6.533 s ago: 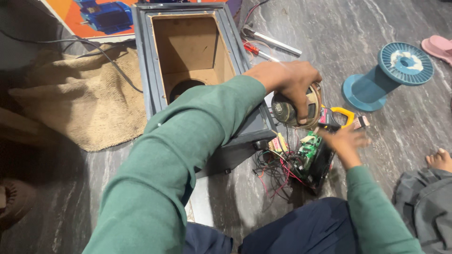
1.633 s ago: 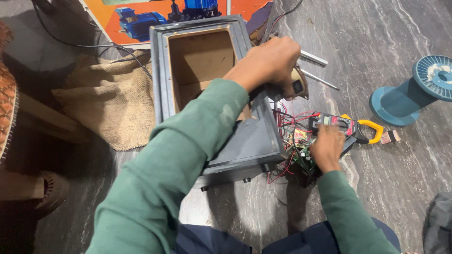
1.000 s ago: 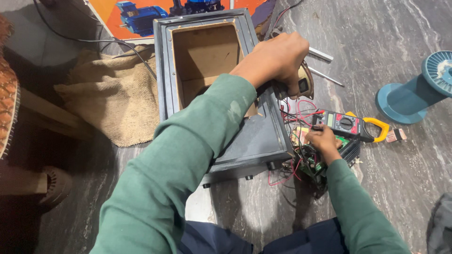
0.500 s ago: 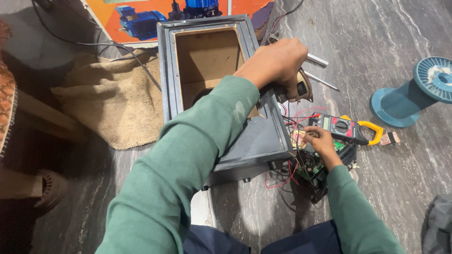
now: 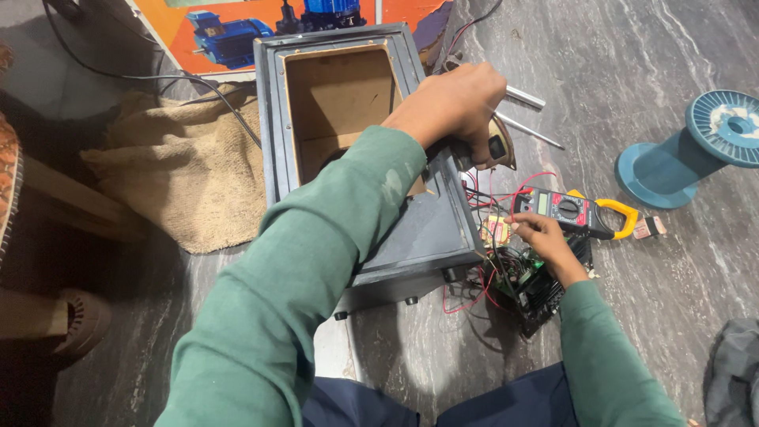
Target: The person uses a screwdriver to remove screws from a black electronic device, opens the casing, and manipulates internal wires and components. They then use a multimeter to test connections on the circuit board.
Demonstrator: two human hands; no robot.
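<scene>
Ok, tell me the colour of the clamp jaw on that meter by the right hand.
Yellow, on the clamp meter beside the right hand; head view.

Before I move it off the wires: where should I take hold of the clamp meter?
Grip the clamp meter around its dark body, coming from above. It lies flat on the floor; the yellow jaw end is a thin loop, and the right hand crowds its left end.

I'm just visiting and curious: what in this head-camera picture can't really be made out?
- Speaker: mostly covered by the left hand, so its cone is hidden.
- Circuit board: partly under the right hand and a tangle of wires; parts too small to tell.
- Meter display: too small to read.
- Grey cloth: cut off by the right edge.
- Inside of the box: lower part hidden by the green sleeve.
</scene>
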